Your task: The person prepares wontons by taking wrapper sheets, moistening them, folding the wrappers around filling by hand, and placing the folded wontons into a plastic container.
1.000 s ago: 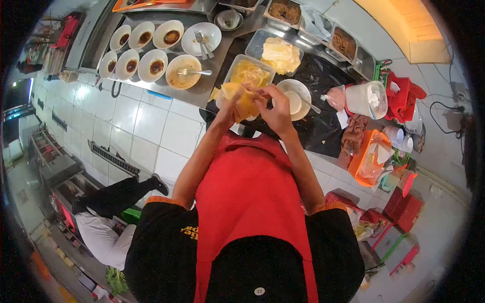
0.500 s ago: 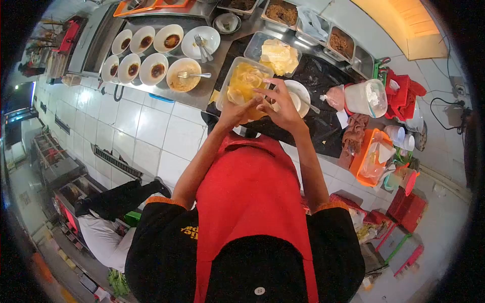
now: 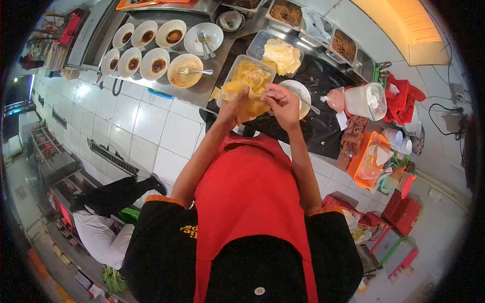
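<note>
My left hand (image 3: 232, 110) is closed on a thin yellow wonton wrapper (image 3: 232, 90), which spreads above its fingers. My right hand (image 3: 284, 105) is beside it, thumb and fingertips pinched together close to the yellow dough; what lies between them is too small to make out. Just beyond both hands, a clear plastic tub (image 3: 273, 69) holds folded yellow wontons (image 3: 251, 74). Right of the tub, partly covered by my right hand, is a white bowl (image 3: 298, 87) with a spoon handle (image 3: 313, 108) sticking out.
A second tub (image 3: 256, 46) holds a pale yellow stack (image 3: 282, 55). White bowls with dark sauce (image 3: 153, 64) line the left counter, near a plate with forks (image 3: 214, 35). On the right are a white bucket (image 3: 365, 101) and an orange basket (image 3: 357, 169). Another person's legs (image 3: 118, 197) show lower left.
A yellow wrapper now stands up from my left hand. My right fingers have drawn back from over the tub and closed into a pinch. The view has shifted slightly.
</note>
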Demonstrator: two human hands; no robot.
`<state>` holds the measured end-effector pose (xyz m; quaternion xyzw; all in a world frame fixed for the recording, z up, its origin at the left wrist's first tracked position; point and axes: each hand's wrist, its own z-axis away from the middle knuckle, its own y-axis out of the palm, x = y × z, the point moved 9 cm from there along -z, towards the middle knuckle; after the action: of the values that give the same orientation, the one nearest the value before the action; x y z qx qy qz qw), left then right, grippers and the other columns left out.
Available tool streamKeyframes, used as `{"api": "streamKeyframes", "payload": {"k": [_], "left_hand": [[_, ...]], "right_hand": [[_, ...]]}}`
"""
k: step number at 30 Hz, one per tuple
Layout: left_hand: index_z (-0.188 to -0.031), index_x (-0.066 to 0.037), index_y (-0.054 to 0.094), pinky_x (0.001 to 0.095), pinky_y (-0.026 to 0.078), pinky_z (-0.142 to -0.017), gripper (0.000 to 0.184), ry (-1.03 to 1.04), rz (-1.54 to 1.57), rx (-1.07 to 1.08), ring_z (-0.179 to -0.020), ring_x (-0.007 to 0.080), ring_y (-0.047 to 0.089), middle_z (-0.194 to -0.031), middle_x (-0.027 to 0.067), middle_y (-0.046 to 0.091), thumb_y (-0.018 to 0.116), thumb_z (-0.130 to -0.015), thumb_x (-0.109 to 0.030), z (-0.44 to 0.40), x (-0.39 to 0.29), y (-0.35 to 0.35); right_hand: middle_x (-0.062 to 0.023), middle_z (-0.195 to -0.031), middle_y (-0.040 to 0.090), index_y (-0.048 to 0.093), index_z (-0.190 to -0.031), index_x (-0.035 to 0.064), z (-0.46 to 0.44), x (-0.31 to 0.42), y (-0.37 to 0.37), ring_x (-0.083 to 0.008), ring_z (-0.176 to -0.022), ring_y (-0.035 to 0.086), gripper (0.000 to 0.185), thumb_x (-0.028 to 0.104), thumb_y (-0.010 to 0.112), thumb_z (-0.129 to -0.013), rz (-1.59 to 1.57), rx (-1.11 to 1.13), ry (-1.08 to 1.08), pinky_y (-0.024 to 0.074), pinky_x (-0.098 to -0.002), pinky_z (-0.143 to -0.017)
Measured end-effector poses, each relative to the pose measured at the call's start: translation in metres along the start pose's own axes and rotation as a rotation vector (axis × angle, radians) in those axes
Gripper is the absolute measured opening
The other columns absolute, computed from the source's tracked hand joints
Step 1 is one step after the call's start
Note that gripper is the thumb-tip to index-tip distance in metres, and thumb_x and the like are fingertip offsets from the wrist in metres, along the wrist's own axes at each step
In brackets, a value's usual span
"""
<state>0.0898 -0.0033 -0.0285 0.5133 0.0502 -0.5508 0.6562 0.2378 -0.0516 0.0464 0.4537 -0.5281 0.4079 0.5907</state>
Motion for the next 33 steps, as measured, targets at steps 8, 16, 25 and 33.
{"api": "streamKeyframes", "payload": {"k": [8, 16, 25, 33], "left_hand": [[-0.134, -0.005, 0.054, 0.0343, 0.057, -0.082, 0.046, 0.146, -0.405, 0.001, -0.107, 0.0180, 0.066, -0.122, 0.0076, 0.065, 0.067, -0.099, -0.031, 0.024, -0.032, 0.011], [-0.124, -0.002, 0.060, 0.0299, 0.056, -0.077, 0.043, 0.196, -0.431, -0.066, -0.090, 0.0140, 0.067, -0.108, 0.0087, 0.070, 0.065, -0.101, -0.038, 0.013, -0.023, -0.045], [-0.136, -0.010, 0.044, 0.0496, 0.053, -0.097, 0.062, 0.139, 0.484, 0.067, -0.109, 0.0287, 0.061, -0.126, 0.0129, 0.058, 0.048, -0.101, -0.060, 0.033, -0.045, -0.111], [-0.149, -0.010, 0.035, 0.0516, 0.042, -0.112, 0.060, 0.109, 0.334, -0.030, -0.131, 0.0343, 0.052, -0.148, 0.0166, 0.049, 0.046, -0.105, -0.049, 0.027, -0.039, -0.107]], "right_hand": [[-0.0080, -0.099, 0.075, 0.064, -0.122, -0.0053, -0.023, 0.025, 0.027, -0.0130, -0.091, 0.070, 0.035, 0.001, 0.074, -0.089, -0.016, 0.096, 0.067, 0.0549, -0.0266, -0.082], [-0.0058, -0.086, 0.075, 0.065, -0.113, -0.0046, -0.037, 0.013, 0.033, -0.0140, -0.078, 0.072, 0.026, 0.000, 0.071, -0.088, 0.293, 0.300, 0.230, 0.0562, -0.0267, -0.069], [-0.0095, -0.081, 0.072, 0.060, -0.110, 0.0013, -0.074, -0.054, 0.002, -0.0193, -0.074, 0.072, 0.031, 0.000, 0.074, -0.082, 0.580, 0.120, 0.065, 0.0539, -0.0323, -0.066], [-0.0106, -0.089, 0.075, 0.064, -0.110, 0.0022, -0.069, -0.119, 0.038, -0.0239, -0.083, 0.073, 0.032, 0.009, 0.076, -0.081, 0.716, 0.047, 0.131, 0.0549, -0.0351, -0.075]]}}
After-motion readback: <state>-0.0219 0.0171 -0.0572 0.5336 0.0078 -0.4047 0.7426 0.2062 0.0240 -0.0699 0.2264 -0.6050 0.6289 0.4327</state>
